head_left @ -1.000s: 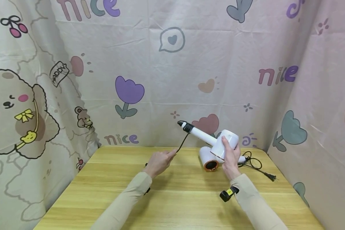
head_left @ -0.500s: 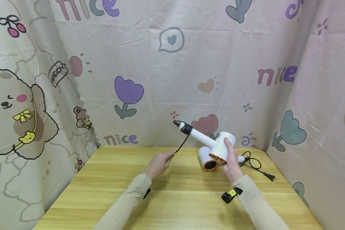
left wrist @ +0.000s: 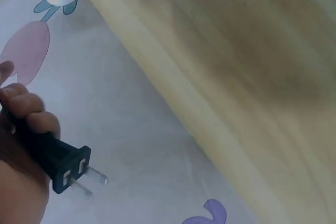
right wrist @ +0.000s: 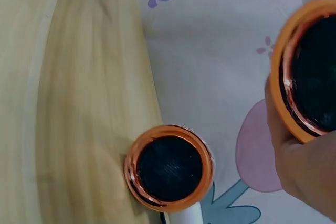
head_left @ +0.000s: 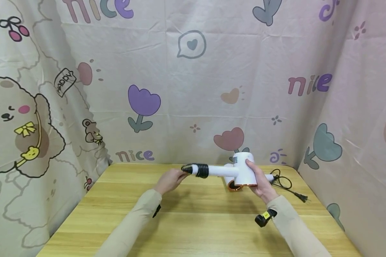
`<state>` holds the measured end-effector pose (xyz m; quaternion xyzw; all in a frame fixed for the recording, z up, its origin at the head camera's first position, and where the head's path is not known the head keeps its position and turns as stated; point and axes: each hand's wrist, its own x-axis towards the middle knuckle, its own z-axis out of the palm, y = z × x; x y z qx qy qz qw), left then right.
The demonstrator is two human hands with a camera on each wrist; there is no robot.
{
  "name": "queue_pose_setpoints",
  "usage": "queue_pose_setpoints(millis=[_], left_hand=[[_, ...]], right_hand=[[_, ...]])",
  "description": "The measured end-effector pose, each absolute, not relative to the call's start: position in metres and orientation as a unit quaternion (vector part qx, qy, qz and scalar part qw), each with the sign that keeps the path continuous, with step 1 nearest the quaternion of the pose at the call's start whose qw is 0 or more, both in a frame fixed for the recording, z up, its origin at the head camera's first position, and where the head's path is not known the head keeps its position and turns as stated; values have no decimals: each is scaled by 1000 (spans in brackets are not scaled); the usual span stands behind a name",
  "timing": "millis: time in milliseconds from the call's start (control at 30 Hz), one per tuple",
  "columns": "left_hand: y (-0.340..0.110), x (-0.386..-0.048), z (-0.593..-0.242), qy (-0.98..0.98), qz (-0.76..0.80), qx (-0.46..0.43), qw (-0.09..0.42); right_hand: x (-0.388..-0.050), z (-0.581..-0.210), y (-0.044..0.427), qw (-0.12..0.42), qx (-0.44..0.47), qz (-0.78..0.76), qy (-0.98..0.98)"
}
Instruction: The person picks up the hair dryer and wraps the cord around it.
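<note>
My right hand grips the white barrel of a hair dryer, held above the table with its handle pointing left and nearly level. Black cord is wound in tight turns round the handle's end. My left hand, just beyond that end, has its fingers curled round the two-pin plug, whose prongs stick out in the left wrist view. Behind the held dryer lies a second white hair dryer on the table, its copper-rimmed end showing in the right wrist view and partly hidden in the head view.
The second dryer's loose black cord lies at the table's back right, ending in a plug. A printed curtain hangs behind and at both sides of the wooden table.
The held dryer's handle has swung down from a raised slant to nearly level. Its cord, stretched to my left hand before, now sits wound at the handle's end. My left hand has shifted slightly left.
</note>
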<state>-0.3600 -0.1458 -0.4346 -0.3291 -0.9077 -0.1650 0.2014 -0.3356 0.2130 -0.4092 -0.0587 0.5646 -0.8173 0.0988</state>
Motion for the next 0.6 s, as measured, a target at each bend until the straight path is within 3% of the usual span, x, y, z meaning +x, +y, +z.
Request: queue_pose_setpoints(millis=[167,400,600], left_hand=[[-154,-363,-420,-899,-141,-364,199],[-154,-367,-406,-906,-101,-363,192],[-140,-369,-391,-925,-86,-324,179]], right_hand=[[-338,-405,218,122,-104,-739,654],[-341,-390,215,64,-188,-624,756],[-334,-384,202,34,-199,-563,802]])
